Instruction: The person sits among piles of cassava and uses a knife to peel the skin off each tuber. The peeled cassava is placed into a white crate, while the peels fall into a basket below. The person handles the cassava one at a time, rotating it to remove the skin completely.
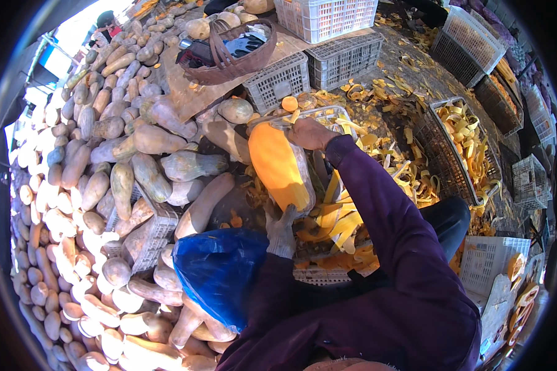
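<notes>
A large butternut-type squash (pixel 277 162), its upward face bare orange flesh, lies before me over a pale plastic crate (pixel 336 110). My left hand (pixel 281 232), in a whitish knit glove, grips its near end with the thumb on the flesh. My right hand (pixel 311 133) is bare and curled at the squash's far right side. A short yellowish strip (pixel 295 116) stands out by its fingers; whether the hand holds a tool is hidden. Long squash peels (pixel 339 220) hang and lie to the right, under my right arm.
Unpeeled squashes (pixel 153 139) are heaped across the left. A blue plastic bag (pixel 218 273) covers something by my left forearm. Beyond are a wicker basket (pixel 255 62) with gloves and grey crates (pixel 343 60). A peel-filled crate (pixel 464 153) stands right; peels litter the floor.
</notes>
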`<state>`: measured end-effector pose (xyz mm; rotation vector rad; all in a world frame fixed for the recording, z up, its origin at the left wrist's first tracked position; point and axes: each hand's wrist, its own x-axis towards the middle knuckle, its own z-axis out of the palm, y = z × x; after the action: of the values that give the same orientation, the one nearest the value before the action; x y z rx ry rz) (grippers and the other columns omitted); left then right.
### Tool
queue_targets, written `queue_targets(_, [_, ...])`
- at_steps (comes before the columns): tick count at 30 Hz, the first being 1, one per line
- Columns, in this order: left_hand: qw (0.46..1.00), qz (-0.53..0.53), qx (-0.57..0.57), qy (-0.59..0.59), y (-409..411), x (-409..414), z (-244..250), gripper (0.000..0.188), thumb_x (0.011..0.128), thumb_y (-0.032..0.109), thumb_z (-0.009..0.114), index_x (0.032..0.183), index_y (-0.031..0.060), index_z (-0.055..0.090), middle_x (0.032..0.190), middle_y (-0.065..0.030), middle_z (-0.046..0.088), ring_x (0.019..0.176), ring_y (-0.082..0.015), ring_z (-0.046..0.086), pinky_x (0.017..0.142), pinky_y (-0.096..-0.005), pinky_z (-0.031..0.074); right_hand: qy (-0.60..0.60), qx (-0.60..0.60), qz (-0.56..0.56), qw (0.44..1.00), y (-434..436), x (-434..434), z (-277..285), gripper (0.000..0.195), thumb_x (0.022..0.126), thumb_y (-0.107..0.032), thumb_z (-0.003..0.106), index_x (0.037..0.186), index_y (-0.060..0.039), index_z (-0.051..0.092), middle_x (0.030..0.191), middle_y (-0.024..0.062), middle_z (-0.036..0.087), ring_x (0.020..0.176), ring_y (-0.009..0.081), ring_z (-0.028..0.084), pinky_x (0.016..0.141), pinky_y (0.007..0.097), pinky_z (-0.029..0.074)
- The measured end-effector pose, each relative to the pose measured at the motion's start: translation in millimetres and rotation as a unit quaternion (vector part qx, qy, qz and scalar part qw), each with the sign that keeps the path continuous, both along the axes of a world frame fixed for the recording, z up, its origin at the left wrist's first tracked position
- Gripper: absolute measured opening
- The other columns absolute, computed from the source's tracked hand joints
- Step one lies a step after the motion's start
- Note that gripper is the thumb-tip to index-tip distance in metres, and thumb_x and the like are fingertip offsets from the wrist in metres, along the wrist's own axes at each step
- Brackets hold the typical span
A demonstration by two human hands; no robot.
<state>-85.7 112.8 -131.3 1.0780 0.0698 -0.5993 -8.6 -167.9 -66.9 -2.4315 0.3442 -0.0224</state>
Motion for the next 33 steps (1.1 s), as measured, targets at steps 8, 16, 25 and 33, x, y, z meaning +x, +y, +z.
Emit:
queue_targets(8, [0.96, -0.09, 0.173, -0.203, -22, 62, -21, 0.114, 0.083, 0.006, 0.087, 0.169, 0.0102, 0.012, 0.147, -0.0152, 0.052, 0.125, -0.0277, 0.061, 0.105, -0.042, 0.057, -0.105, -0.054, 0.033, 0.992, 13, 13, -17, 0.037, 0.101, -0.031, 0.058, 0.087, 0.0021, 0.068, 0.08, 0.0281, 0.067, 0.077, 0.0461, 0.068, 0.07, 0.0534, 0.055])
queue_targets(16, [0.96, -0.022, 0.211, -0.182, -38, 41, -2, 0.112, 0.086, 0.022, 0.086, 0.168, -0.0005, 0.013, 0.156, -0.0218, 0.044, 0.138, -0.0296, 0.052, 0.111, -0.0398, 0.05, -0.049, -0.056, 0.037, 0.997, 2, 18, -20, 0.042, 0.1, -0.034, 0.058, 0.086, 0.0033, 0.072, 0.084, 0.0289, 0.07, 0.08, 0.0491, 0.068, 0.076, 0.0568, 0.055])
queue_targets(25, [0.965, 0.006, 0.135, -0.226, -46, 40, -31, 0.096, 0.101, 0.03, 0.072, 0.171, 0.0066, 0.011, 0.162, -0.0189, 0.041, 0.141, -0.0288, 0.049, 0.114, -0.0381, 0.044, -0.213, -0.118, -0.117, 0.963, 110, -105, -45, 0.037, 0.101, -0.022, 0.06, 0.12, 0.0091, 0.056, 0.082, 0.0262, 0.067, 0.07, 0.0444, 0.068, 0.061, 0.0507, 0.056])
queue_targets(33, [0.884, 0.015, 0.279, -0.376, -30, 80, -47, 0.089, 0.102, 0.037, 0.069, 0.168, 0.001, 0.021, 0.163, -0.0214, 0.039, 0.145, -0.0321, 0.045, 0.118, -0.0409, 0.04, -0.001, -0.158, 0.026, 0.987, 190, -239, -51, 0.041, 0.093, -0.017, 0.061, 0.12, 0.0138, 0.063, 0.084, 0.0225, 0.066, 0.062, 0.0329, 0.07, 0.054, 0.0438, 0.057])
